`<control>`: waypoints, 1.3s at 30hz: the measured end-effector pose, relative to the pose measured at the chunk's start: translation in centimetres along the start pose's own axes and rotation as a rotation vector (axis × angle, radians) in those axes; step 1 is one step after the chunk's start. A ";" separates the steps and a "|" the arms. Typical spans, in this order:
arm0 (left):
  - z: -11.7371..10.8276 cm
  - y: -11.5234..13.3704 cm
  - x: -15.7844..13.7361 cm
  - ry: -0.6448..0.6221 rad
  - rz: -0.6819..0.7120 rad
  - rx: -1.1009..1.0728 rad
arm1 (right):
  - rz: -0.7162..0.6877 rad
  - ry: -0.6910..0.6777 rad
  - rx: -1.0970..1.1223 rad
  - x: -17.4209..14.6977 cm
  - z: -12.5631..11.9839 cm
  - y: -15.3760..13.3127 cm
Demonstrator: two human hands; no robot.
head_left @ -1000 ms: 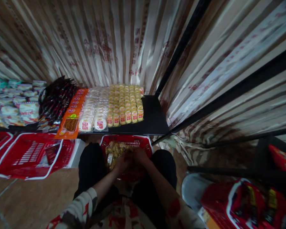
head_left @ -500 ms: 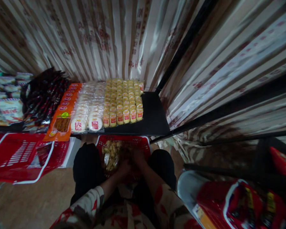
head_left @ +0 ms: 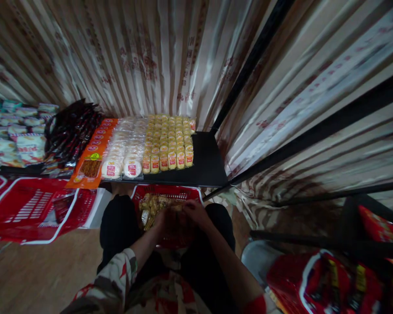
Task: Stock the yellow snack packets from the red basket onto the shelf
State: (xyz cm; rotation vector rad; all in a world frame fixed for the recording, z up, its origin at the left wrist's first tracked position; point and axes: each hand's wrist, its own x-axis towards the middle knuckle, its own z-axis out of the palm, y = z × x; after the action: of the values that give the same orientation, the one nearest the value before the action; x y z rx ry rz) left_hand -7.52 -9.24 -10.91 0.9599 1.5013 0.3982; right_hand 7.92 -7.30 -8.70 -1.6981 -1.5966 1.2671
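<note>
A red plastic basket (head_left: 170, 190) sits between my knees, below the shelf edge. Small gold-wrapped snack packets (head_left: 152, 205) are heaped in its left part. Both my hands are close together over the basket. My left hand (head_left: 163, 219) is beside the heap, its fingers curled and dark. With its fingers bent together, my right hand (head_left: 195, 213) is a little farther right. Something brownish shows between the hands, too dim and blurred to name. On the shelf above, yellow packaged snacks (head_left: 168, 146) stand in close rows.
The black shelf (head_left: 208, 159) also bears round white packaged crackers (head_left: 132, 168), an orange snack bag (head_left: 93, 163) and dark packets (head_left: 74, 135). At left is another red basket (head_left: 29, 209). A red basket of packets (head_left: 288, 274) stands at lower right, near black frame bars (head_left: 314, 148).
My hands have risen slightly from the basket's contents, and the right hand shows more clearly near its right side. The whole view has shifted slightly.
</note>
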 end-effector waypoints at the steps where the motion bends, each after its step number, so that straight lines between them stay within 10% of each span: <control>1: -0.2 0.4 -0.4 -0.017 -0.001 -0.089 | -0.020 -0.013 0.130 -0.8 -0.6 -0.5; 8: -1.7 2.5 -4.0 -0.221 0.012 -0.907 | -0.067 -0.158 0.502 -4.0 -3.4 -3.2; 12: -2.1 3.3 -5.2 -0.157 0.077 -0.994 | -0.023 -0.057 0.693 -4.3 -3.6 -4.2; 29: -2.4 9.0 -7.1 0.155 0.449 -0.263 | -0.008 0.165 0.638 -5.4 -3.1 -5.1; 39: -2.5 12.3 -5.7 -0.001 0.673 0.295 | -0.180 0.006 0.395 -4.5 -5.4 -5.9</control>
State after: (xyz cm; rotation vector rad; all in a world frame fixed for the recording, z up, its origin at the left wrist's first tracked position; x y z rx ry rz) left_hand -6.29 -5.46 2.31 1.7042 1.2218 0.6610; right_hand 10.10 -9.06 0.01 -1.2858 -1.3501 1.3744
